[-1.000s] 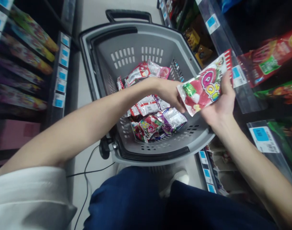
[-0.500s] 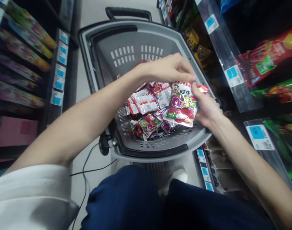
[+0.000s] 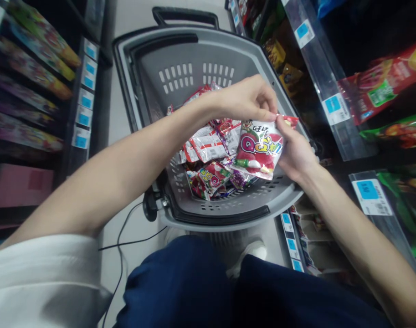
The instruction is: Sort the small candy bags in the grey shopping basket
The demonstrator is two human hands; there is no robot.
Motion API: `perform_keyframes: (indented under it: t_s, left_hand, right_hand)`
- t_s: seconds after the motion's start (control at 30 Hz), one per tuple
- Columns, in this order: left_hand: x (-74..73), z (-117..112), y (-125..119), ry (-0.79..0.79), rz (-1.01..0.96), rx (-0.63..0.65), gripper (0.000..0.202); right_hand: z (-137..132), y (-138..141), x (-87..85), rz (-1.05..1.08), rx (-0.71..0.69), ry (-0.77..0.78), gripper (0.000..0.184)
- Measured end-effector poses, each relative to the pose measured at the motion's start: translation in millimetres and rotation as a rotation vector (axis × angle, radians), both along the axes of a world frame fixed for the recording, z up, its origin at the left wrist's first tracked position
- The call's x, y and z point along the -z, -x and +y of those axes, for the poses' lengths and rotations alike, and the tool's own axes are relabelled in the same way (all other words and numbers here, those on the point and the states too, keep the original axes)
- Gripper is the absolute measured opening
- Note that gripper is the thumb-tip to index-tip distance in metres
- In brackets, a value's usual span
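Both of my hands pinch the top edge of a red and white bag of gummy candy [image 3: 259, 148], held over the right side of a grey shopping basket [image 3: 180, 50]. My left hand [image 3: 252, 98] reaches across the basket, its thumb and fingertips closed at the bag's upper edge. Close beside it, my right hand [image 3: 295, 150] grips the upper right corner, thumb in front and fingers hidden behind. Below, several small candy bags [image 3: 209, 143], red, white and purple, lie heaped in the basket. My left forearm covers part of them.
Shelves with hanging snack packs [image 3: 30, 68] flank the left side. To the right, shelf rails carry price tags [image 3: 336, 109] and bigger red and green bags [image 3: 382, 86]. A black cable [image 3: 120, 259] runs over the floor by the basket, near my legs and shoes.
The bag's top edge has tilted or folded a little under my fingers, partly hiding the upper print. My left fingers have shifted slightly; the view has moved a touch.
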State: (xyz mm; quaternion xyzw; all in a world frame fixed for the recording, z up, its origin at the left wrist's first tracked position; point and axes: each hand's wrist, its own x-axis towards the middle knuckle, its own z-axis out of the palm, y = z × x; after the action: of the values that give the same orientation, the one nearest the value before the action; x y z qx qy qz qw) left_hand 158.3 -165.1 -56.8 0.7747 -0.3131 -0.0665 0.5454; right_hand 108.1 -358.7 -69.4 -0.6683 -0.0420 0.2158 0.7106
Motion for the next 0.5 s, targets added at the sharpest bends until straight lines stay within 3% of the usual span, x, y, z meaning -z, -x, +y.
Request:
perform_keyframes:
  t_s: [0.23, 0.4, 0.5]
  left_hand:
    - [4.9, -5.8, -6.3, 0.035, -0.058, -0.169, 0.007]
    - [3.1, -8.3, -3.2, 0.021, -0.079, -0.259, 0.011]
    - [-0.2, -6.5, -0.1, -0.004, -0.07, -0.247, 0.009]
  right_hand:
    - [-0.3, -3.6, -1.1, 0.009, -0.005, 0.027, 0.034]
    - [1.7, -6.1, -2.7, -0.029, 0.001, 0.053, 0.035]
    - [-0.2, -4.6, -2.5, -0.022, -0.022, 0.062, 0.035]
